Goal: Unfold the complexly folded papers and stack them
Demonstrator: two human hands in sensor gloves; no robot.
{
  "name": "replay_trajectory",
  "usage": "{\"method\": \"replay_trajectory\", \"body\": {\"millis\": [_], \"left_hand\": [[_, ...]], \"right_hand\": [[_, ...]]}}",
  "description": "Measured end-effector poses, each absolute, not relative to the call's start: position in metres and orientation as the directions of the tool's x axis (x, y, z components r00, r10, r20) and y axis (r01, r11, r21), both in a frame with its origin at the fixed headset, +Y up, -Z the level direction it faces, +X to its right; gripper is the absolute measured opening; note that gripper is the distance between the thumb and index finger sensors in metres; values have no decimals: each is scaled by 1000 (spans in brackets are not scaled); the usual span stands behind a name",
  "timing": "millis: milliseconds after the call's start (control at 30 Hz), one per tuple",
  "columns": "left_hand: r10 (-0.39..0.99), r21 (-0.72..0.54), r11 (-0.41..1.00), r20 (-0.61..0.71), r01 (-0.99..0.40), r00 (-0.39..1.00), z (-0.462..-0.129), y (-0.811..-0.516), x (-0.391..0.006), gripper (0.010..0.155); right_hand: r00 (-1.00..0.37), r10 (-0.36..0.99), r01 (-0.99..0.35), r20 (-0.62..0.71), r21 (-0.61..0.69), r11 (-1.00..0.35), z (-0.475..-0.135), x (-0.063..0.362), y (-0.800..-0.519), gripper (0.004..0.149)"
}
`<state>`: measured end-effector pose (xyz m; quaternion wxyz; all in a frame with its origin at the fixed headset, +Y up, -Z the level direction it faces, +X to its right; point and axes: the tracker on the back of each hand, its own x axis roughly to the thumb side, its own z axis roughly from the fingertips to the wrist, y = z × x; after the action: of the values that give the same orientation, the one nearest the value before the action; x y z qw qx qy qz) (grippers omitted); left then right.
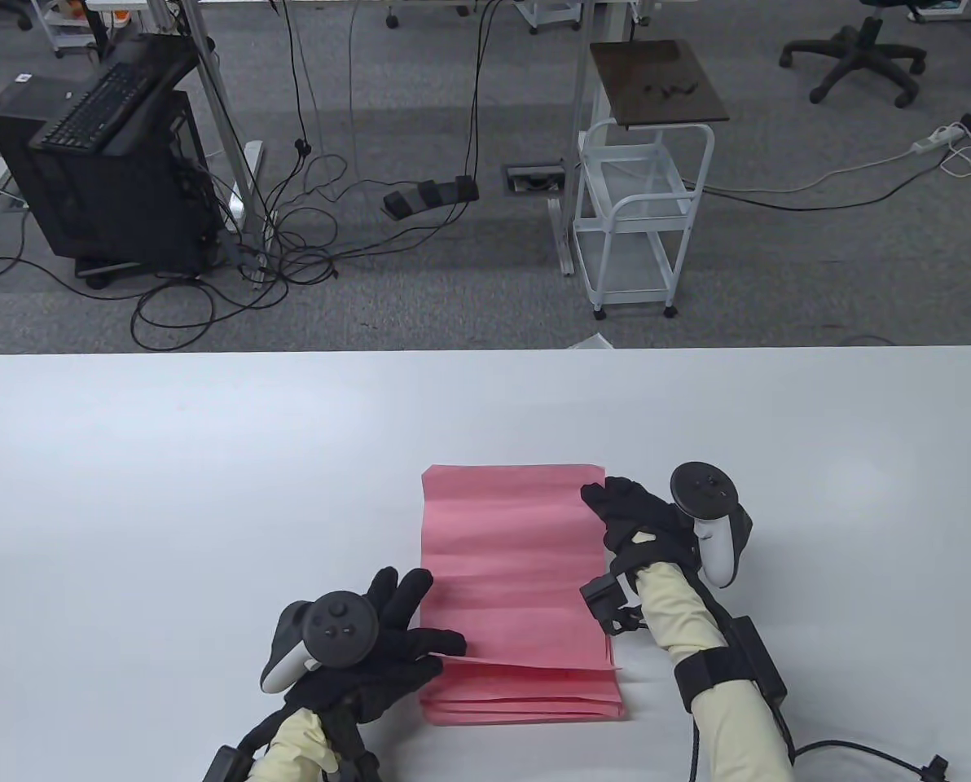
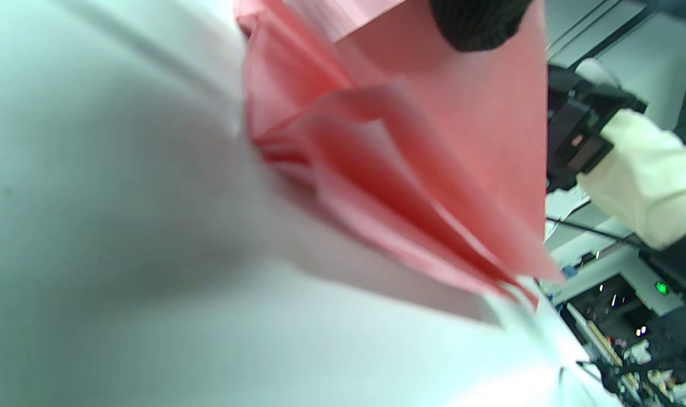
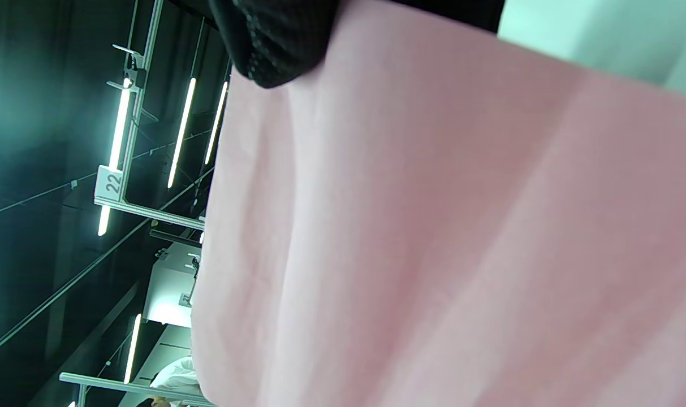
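A stack of unfolded pink sheets (image 1: pixel 526 705) lies on the white table (image 1: pixel 168 489), near the front middle. A creased top pink sheet (image 1: pixel 510 554) lies over it, its near edge raised a little off the stack. My left hand (image 1: pixel 404 627) holds that sheet's near left corner; in the left wrist view a fingertip (image 2: pixel 478 22) rests on the lifted sheet (image 2: pixel 478 130) above the stack (image 2: pixel 376 226). My right hand (image 1: pixel 608 501) grips the sheet's right edge near the far corner. In the right wrist view the fingers (image 3: pixel 275 39) hold the sheet (image 3: pixel 433 226), which fills the view.
The table reaches wide to the left, right and far side of the stack. A white wire cart (image 1: pixel 632 220) and a desk with cables (image 1: pixel 127 163) stand on the floor beyond the far edge.
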<state>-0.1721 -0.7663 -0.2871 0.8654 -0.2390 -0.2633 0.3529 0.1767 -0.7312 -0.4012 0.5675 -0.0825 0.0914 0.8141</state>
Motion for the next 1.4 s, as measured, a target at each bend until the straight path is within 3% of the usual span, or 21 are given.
{"method": "replay_trajectory", "body": {"millis": [100,233,333,433,600,667,700,767,833,900,933,1000,1067,1233,1300,1400], "left_hand": [[770,-688,561,230,-460,595,-288,-777,-170,49],[760,-724,542,205,-427,617,-289,-784,-163,66],[737,-712,572,227,-407,637,-289,-784,-157,62],[681,-699,620,253,-357,687,-287,-786,-149,52],[511,-706,685,288,-180,810,-283,-798,-135,71],[409,-703,705,297,-93,863,-280,-805,-131,79],[376,-706,706,309,-54,874,-279,-808,-130,80],[367,-726,687,312,-29,876,-279,-811,-130,82],[372,-742,670,300,-30,879,-280,-813,-131,84],[363,-742,670,302,-22,881,-279,-814,-131,85],[351,-740,672,305,-12,885,-279,-814,-131,87],[330,-735,678,311,6,891,-278,-815,-130,90],[307,-723,690,319,21,897,-278,-816,-129,93],[284,-721,692,320,38,904,-277,-817,-129,94],[284,-721,692,318,36,904,-276,-817,-129,94],[287,-722,691,316,33,904,-276,-816,-129,94]], "right_hand": [[-360,899,-933,-250,67,-355,-402,175,-738,38],[-369,892,-929,-262,72,-363,-402,176,-742,38],[-367,890,-930,-269,74,-361,-402,178,-744,38],[-377,886,-926,-272,73,-371,-401,178,-745,38],[-385,874,-922,-295,79,-379,-399,180,-750,41],[-402,866,-915,-296,124,-383,-398,179,-752,51],[-419,863,-908,-281,159,-389,-397,178,-752,64],[-478,854,-877,-205,153,-455,-390,175,-746,77],[-614,789,-786,-40,123,-605,-375,165,-737,80],[-755,628,-600,191,188,-778,-351,145,-734,78],[-787,525,-448,324,284,-848,-333,130,-739,75],[-806,408,-166,429,498,-851,-306,106,-757,71],[-804,373,-12,464,614,-789,-289,91,-777,78],[-833,352,31,426,673,-739,-288,95,-803,80],[-855,388,-53,344,686,-725,-288,115,-804,76],[-896,350,-75,271,687,-723,-284,157,-801,73]]}}
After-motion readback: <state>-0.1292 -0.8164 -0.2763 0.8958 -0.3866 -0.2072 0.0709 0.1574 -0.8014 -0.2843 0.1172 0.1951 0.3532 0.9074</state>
